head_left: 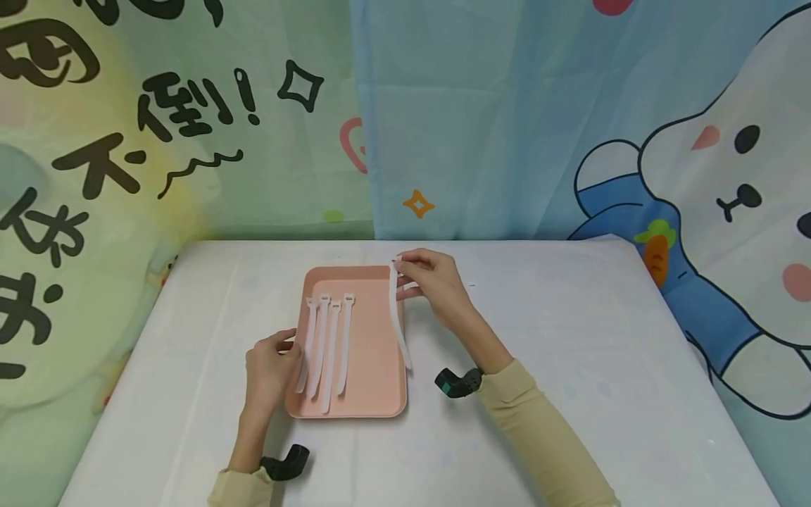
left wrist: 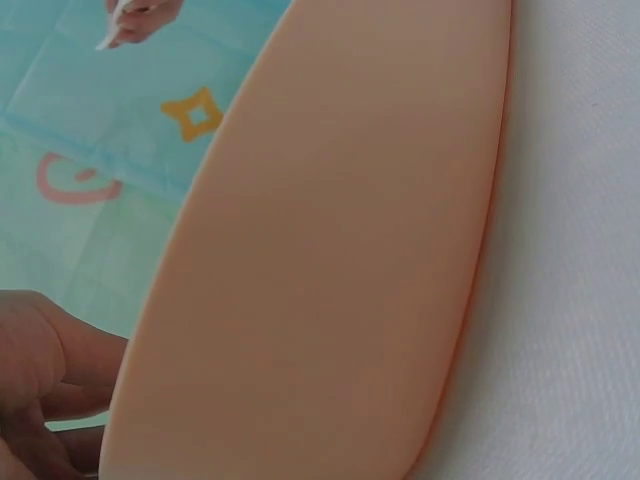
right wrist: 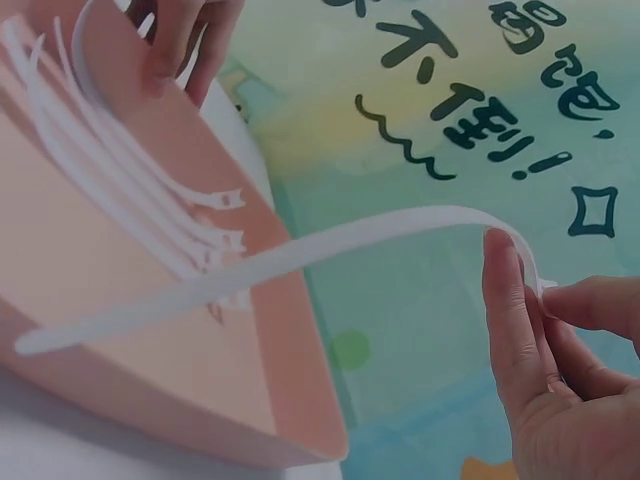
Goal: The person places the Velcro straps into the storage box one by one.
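Note:
A pink tray (head_left: 374, 366) lies on the table. My left hand (head_left: 267, 366) grips its left rim; in the right wrist view the thumb is on the inner side. Several white cable ties (head_left: 346, 345), each with a slotted head, lie lengthwise on the tray's left half, heads at the far end. At the far right corner my right hand (head_left: 437, 285) pinches another white cable tie (right wrist: 380, 225) between thumb and fingers near its head. This tie bends over and hangs along the tray's right rim, its tail towards the near side. Part of the left hand is cut off in the left wrist view.
A white cloth covers the table (head_left: 602, 338). Behind it hangs a printed curtain (head_left: 475, 127) with cartoon figures and lettering. A black wrist camera (head_left: 459, 382) sits on the right wrist and another black wrist camera (head_left: 286, 462) on the left.

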`<state>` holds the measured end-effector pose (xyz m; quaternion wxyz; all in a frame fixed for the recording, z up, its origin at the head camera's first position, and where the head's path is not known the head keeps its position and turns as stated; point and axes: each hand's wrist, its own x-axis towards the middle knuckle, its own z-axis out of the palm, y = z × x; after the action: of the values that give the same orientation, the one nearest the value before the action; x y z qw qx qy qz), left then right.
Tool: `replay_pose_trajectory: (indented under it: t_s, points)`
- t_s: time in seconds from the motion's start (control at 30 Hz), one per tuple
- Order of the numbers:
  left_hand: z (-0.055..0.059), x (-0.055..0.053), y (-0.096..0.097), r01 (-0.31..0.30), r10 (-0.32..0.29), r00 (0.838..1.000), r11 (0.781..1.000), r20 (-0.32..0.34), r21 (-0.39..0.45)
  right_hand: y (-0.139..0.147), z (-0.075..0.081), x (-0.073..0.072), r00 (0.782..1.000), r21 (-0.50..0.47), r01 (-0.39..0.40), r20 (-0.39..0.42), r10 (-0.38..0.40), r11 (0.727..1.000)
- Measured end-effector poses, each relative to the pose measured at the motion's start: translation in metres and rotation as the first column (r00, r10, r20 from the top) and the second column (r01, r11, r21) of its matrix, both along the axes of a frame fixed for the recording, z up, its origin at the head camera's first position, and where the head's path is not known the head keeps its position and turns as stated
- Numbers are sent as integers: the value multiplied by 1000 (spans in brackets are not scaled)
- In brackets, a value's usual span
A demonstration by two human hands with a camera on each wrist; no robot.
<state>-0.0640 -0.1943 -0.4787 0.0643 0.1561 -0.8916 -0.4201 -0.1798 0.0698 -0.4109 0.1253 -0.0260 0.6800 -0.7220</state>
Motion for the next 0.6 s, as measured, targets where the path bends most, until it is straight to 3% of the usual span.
replay_pose_trajectory:
  t_s: [0.2,0.6]
  points:
    - [0,0,0,4,-4,1000,1000,-3,-5,-5,5,0,1000,0,-8,-15,8,1000]
    - [0,0,1,-3,3,1000,1000,-9,-9,-28,-25,1,998,15,-39,57,39,999]
